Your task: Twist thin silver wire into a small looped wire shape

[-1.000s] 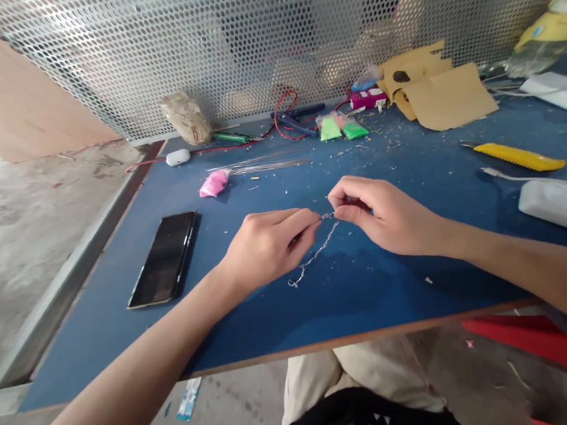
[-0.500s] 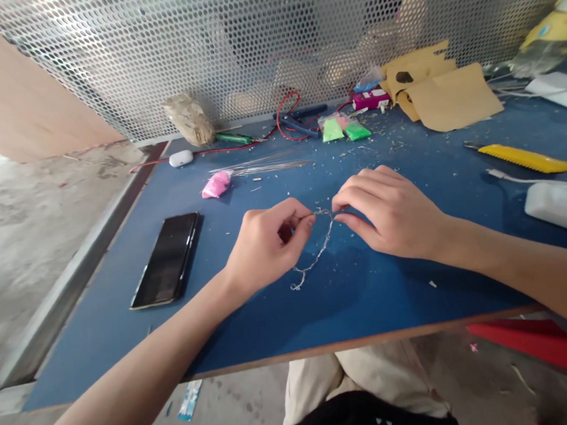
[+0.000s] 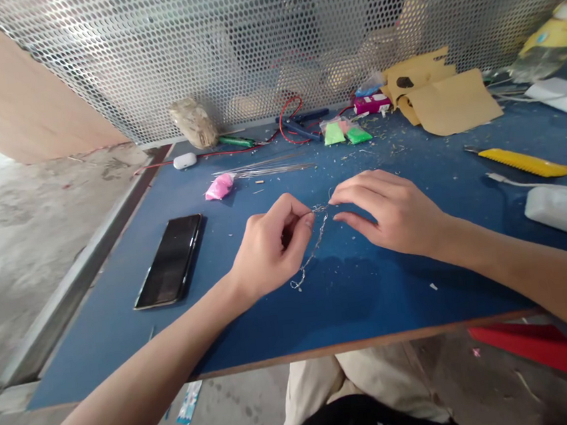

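A thin twisted silver wire chain (image 3: 312,253) hangs from between my two hands down to the blue table (image 3: 352,299). My left hand (image 3: 271,247) pinches its upper end between thumb and forefinger. My right hand (image 3: 388,212) is just to the right of that end, thumb and forefinger spread apart around the wire's tip; whether they touch it is unclear. The chain's lower end rests on the tabletop.
A black phone (image 3: 170,260) lies to the left. Behind are a pink packet (image 3: 219,186), straight wires (image 3: 264,170), green packets (image 3: 343,133), red cable (image 3: 289,115), cardboard (image 3: 445,93) and a mesh wall (image 3: 247,42). A yellow knife (image 3: 522,161) and white case (image 3: 566,208) lie right.
My left hand curled its fingers and turned the wire's upper end. My right hand's fingers loosened from a tight pinch to spread apart. The chain now hangs steeper.
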Demonstrator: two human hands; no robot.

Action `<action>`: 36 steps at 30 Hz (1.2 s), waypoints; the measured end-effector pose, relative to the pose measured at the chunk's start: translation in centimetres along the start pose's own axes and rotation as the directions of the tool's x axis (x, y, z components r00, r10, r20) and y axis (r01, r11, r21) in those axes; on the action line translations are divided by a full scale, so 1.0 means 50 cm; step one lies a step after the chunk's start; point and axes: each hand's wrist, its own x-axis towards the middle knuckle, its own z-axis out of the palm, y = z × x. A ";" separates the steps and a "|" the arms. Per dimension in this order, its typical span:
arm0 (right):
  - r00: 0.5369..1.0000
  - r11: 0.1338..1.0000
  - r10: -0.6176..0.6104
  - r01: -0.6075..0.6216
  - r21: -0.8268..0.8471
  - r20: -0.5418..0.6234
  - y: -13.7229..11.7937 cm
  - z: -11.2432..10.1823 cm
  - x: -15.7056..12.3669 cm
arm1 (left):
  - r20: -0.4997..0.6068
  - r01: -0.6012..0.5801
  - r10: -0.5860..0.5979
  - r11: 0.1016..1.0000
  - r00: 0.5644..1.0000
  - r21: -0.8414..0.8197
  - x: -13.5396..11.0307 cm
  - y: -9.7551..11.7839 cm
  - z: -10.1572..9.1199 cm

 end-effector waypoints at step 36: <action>0.760 0.185 0.284 -0.642 0.744 0.585 -0.016 -0.004 0.007 | 0.035 -0.050 0.050 0.999 0.998 0.006 -0.007 0.008 0.009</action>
